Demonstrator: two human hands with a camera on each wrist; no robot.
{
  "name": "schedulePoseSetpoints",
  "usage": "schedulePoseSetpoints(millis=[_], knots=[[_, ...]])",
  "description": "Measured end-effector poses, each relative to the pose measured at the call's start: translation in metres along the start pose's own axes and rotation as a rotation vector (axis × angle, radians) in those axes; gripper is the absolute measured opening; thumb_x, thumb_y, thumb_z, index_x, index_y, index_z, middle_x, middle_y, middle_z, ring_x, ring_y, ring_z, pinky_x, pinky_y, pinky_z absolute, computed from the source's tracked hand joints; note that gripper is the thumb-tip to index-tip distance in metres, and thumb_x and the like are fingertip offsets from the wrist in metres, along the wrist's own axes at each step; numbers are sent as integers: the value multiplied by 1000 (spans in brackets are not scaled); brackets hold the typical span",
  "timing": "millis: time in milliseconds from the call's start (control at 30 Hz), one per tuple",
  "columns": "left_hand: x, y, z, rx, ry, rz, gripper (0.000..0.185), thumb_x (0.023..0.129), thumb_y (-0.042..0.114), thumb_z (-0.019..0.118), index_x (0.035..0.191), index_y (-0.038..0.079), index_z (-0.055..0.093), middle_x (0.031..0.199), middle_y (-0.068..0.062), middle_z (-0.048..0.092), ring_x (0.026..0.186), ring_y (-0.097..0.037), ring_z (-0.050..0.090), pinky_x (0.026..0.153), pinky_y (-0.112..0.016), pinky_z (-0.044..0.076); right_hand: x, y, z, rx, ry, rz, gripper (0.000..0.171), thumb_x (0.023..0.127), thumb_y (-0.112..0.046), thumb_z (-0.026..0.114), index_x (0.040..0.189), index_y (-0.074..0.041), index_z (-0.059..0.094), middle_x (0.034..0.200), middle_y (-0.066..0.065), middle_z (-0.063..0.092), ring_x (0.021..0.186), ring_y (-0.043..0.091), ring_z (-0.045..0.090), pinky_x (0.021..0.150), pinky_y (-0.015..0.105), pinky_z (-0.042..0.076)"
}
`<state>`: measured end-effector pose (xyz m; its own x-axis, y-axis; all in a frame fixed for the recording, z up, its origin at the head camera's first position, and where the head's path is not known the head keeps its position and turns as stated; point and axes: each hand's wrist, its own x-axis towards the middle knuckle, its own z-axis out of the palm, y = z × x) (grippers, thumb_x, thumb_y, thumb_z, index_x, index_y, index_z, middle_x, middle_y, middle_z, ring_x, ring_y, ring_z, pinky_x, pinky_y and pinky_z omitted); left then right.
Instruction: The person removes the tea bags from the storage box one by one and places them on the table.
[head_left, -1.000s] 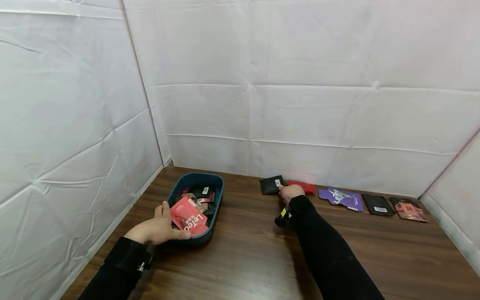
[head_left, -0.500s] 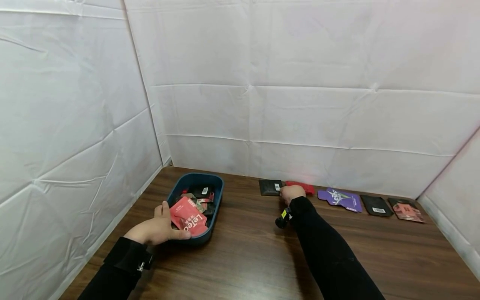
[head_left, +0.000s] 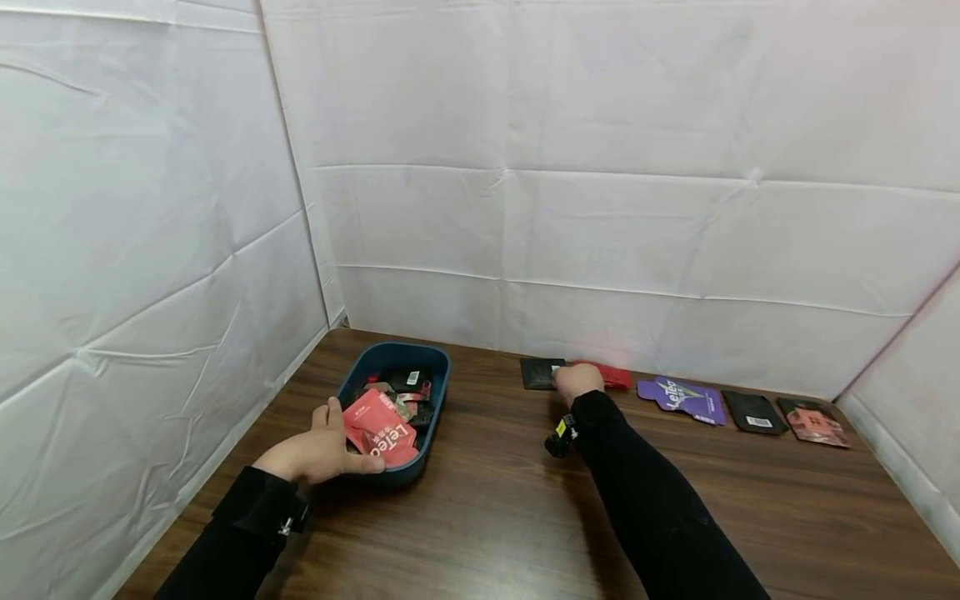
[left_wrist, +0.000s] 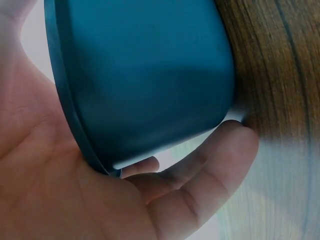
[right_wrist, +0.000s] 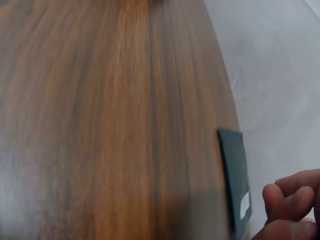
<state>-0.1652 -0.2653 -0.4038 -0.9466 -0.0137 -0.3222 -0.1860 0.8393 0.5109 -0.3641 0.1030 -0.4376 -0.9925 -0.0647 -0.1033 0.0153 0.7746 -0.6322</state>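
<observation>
My left hand (head_left: 322,450) grips the near end of a dark blue tray (head_left: 438,375), thumb on the rim. In the left wrist view its fingers (left_wrist: 210,175) curl under the tray's wall (left_wrist: 150,75). Several snack packets lie in the tray, a red one (head_left: 378,429) on top. My right hand (head_left: 577,382) is at the right edge of a black packet (head_left: 538,373) lying flat by the back wall. In the right wrist view its fingers (right_wrist: 290,195) are loosely curled just beside that packet (right_wrist: 235,180), holding nothing.
A row of packets runs right along the back wall: red (head_left: 613,377), purple (head_left: 682,398), black (head_left: 753,411), dark pink (head_left: 813,421). White sheet walls close the wooden table (head_left: 487,500) on three sides.
The black packet, tilted up in my right hand a second ago, now lies flat on the table. My left hand has stayed on the tray.
</observation>
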Motion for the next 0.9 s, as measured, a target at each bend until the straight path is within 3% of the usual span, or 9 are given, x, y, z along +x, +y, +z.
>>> schedulePoseSetpoints(millis=[67,100,200,300,400,500,667,767,900], knots=[[0,1,0,-3,-5,-4,138,79,63,75,147,-20,-11,150,-43,-1,122,-56,35,99,-65,36,-3,-8,2,27,47,-6,35,98,-19,50,67,-6,57,64,5,48,57,20,42,54,30,37],[-1,1,0,-6,-7,-5,138,79,63,76,147,-19,-11,150,-43,-2,122,-55,36,99,-65,36,-4,-12,5,117,94,23,39,97,-22,48,62,-8,54,62,5,47,56,20,43,53,30,37],[0,0,0,-6,-12,-10,138,79,64,75,147,-19,-11,150,-43,-1,120,-55,38,99,-64,37,-11,-32,12,59,170,-82,43,98,-27,50,61,-6,58,66,8,57,60,23,54,55,34,45],[0,-1,0,-5,-15,-18,138,79,64,75,147,-19,-11,151,-42,-2,120,-54,38,99,-64,36,-22,-58,22,-6,261,-245,37,100,-31,54,90,-1,71,89,12,69,77,26,64,67,40,52],[0,-1,1,-1,-8,-8,137,79,64,75,147,-19,-11,151,-42,-2,123,-56,36,100,-63,36,-35,-83,35,-81,310,-444,43,101,-34,56,126,0,62,111,15,65,91,28,64,74,43,53],[1,-1,2,0,2,8,136,80,63,75,146,-20,-11,151,-44,-2,124,-58,34,99,-64,36,-54,-106,48,-206,286,-634,59,102,-40,56,144,1,46,126,16,57,103,27,61,83,40,52],[0,0,3,0,1,23,136,81,62,75,146,-21,-11,150,-45,-3,124,-58,35,99,-63,37,-84,-138,71,-468,199,-851,73,98,-53,58,145,2,46,125,15,57,109,25,57,93,37,48],[1,-1,3,-1,-1,32,136,80,63,74,145,-21,-11,150,-46,-3,126,-60,33,99,-64,37,-98,-153,83,-642,133,-861,75,92,-65,58,134,-3,60,113,8,61,100,21,56,88,36,47],[2,-1,3,-1,2,33,138,79,64,75,145,-21,-11,150,-45,-2,124,-60,35,98,-64,37,-112,-165,93,-749,7,-772,69,85,-74,59,115,-14,74,106,3,65,95,20,53,86,41,41]])
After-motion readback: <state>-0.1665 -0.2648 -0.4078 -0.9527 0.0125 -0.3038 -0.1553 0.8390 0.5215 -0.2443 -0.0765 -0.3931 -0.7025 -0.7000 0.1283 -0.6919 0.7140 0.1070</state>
